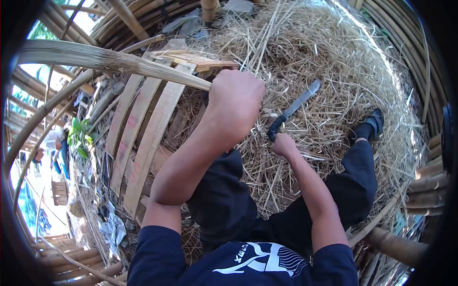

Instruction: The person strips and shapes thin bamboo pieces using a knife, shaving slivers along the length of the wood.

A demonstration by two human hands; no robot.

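My left hand [237, 97] is closed in a fist around one end of a long split bamboo strip [138, 66]. The strip reaches out to the upper left, its pale fibrous side showing. Lower and to the right, my right hand [285, 145] grips a machete [300, 102] by its black wrapped handle. Its blade points up and to the right, over the straw, apart from the strip. Several thin strips [267, 38] stick up beyond my left fist.
Dry straw and shavings [334, 62] cover the ground. Wooden slats [152, 136] stand by my left leg. Bamboo poles [400, 43] wall the right side, with a thick pole [396, 245] at lower right. Another person [52, 143] is at far left.
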